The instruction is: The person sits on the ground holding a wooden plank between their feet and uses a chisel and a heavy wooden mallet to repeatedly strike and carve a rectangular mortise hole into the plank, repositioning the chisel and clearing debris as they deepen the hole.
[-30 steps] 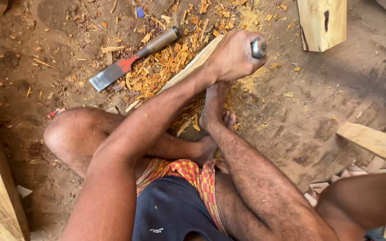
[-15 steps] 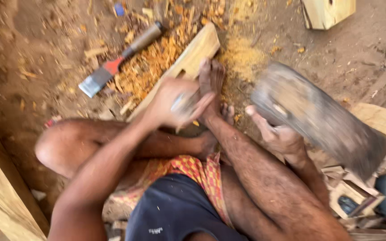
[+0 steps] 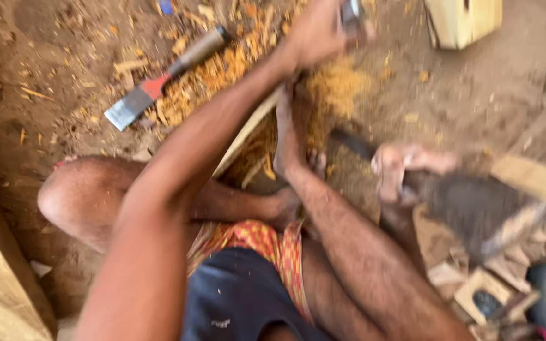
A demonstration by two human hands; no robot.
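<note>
Lowered since before, right hand (image 3: 406, 170) grips mallet (image 3: 475, 208) near plank (image 3: 248, 136).

Blurred mallet (image 3: 481, 211), top-cropped chisel (image 3: 351, 11)

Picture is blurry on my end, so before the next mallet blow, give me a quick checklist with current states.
1. Left hand gripping the chisel: ok.
2. Right hand holding the mallet: ok.
3. Foot resting on the plank: ok.
4. Chisel edge seated on the plank: cannot tell, hidden and blurred.
5. Toes clear of the chisel: cannot tell.
6. Spare chisel lying apart from both hands: ok.
</note>
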